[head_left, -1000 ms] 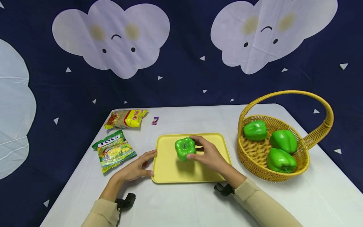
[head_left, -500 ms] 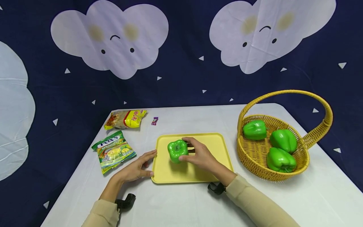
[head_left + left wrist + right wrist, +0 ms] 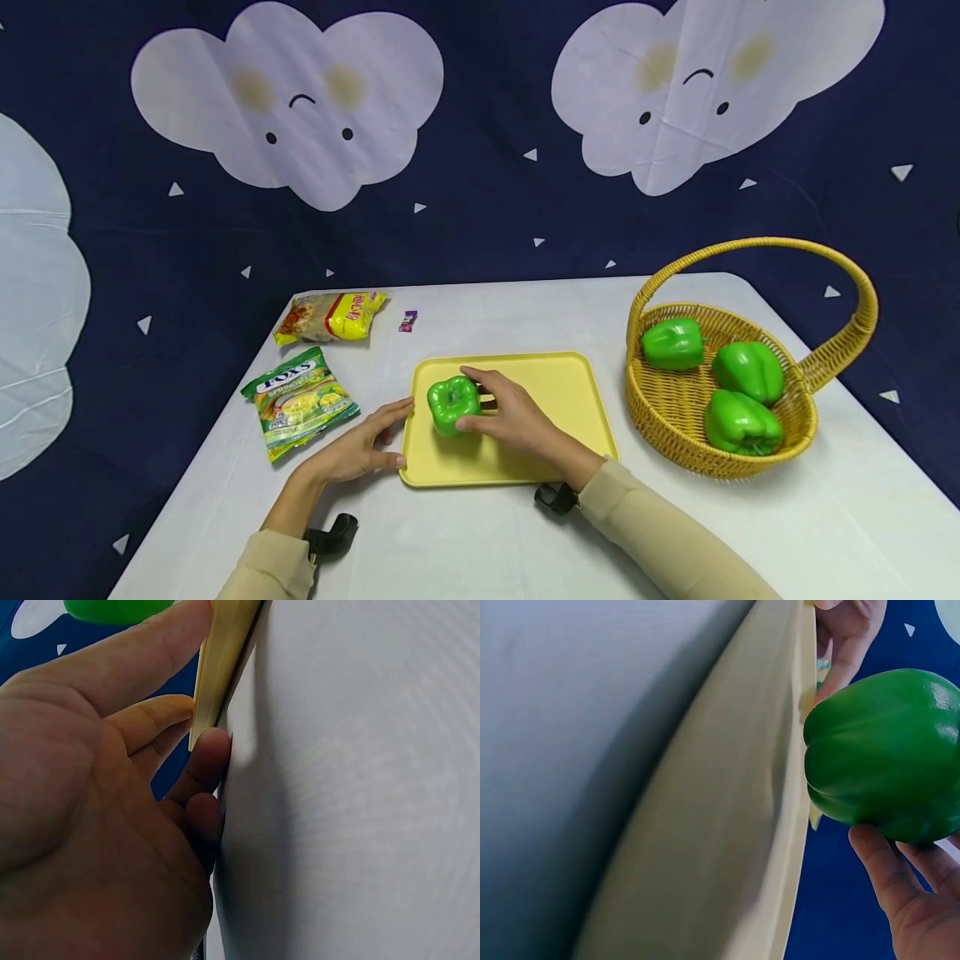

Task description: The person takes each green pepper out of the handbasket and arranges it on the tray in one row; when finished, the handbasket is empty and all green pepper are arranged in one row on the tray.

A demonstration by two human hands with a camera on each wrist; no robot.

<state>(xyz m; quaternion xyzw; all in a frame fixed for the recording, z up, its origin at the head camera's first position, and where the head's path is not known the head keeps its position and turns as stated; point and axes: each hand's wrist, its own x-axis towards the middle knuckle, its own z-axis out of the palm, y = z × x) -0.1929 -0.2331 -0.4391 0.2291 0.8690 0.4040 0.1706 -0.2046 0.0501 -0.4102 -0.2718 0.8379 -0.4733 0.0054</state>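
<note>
A green bell pepper [image 3: 453, 405] with its stem end facing up is held over the left half of a yellow tray [image 3: 540, 417]. My right hand [image 3: 513, 417] grips its right side between thumb and fingers; the right wrist view shows fingertips against the pepper [image 3: 889, 754]. Whether the pepper touches the tray's surface I cannot tell. My left hand [image 3: 360, 446] rests at the tray's left edge, thumb and forefinger touching the rim. In the left wrist view, the left hand's [image 3: 97, 780] other fingers are loosely bent beside the tray's edge [image 3: 221, 667], near the white cloth.
A wicker basket [image 3: 667, 429] with a tall handle stands at right, holding three green bell peppers [image 3: 673, 343]. A green Fox's candy bag [image 3: 300, 404], a yellow-and-brown food packet [image 3: 330, 317] and a small purple wrapped candy [image 3: 407, 321] lie at left on the white tablecloth [image 3: 450, 542].
My right hand has carried the bell pepper leftward and slightly nearer to me over the tray. My left hand has kept its place at the tray's left edge.
</note>
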